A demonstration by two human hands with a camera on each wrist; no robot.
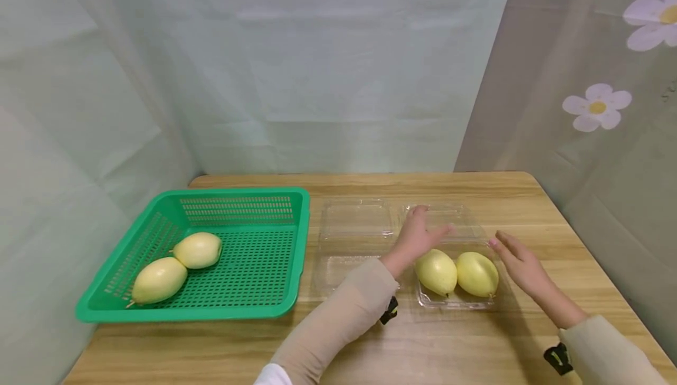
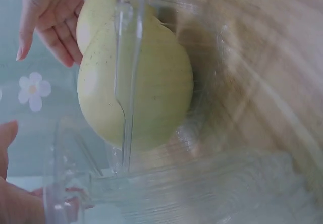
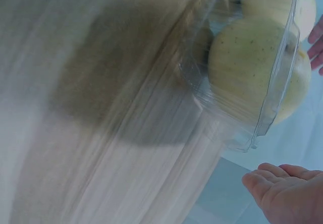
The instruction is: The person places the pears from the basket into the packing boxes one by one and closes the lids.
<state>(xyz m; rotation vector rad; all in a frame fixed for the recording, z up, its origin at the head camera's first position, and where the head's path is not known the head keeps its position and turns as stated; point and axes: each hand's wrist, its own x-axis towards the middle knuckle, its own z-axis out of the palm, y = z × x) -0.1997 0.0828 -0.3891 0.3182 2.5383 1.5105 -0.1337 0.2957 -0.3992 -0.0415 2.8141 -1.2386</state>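
Observation:
Two yellow pears (image 1: 436, 272) (image 1: 477, 274) lie side by side in the base of a clear plastic clamshell box (image 1: 455, 304), whose lid (image 1: 449, 220) is folded back behind them. My left hand (image 1: 416, 237) is over the box's left side near the hinge, thumb and fingers spread, with nothing in its grasp. On the other side, my right hand (image 1: 523, 263) is beside the box's right edge, fingers extended; whether the fingertips touch the plastic is unclear. The left wrist view shows a pear (image 2: 156, 82) through the clear wall. Pale speckles mark the pear (image 3: 242, 67) in the right wrist view.
A green plastic basket (image 1: 298, 244) on the left holds two more pears (image 1: 160, 280) (image 1: 198, 250). Between basket and filled box sits another clear box (image 1: 355, 218), lying open. The wooden table (image 1: 433, 350) backs onto a hanging curtain (image 1: 328, 79).

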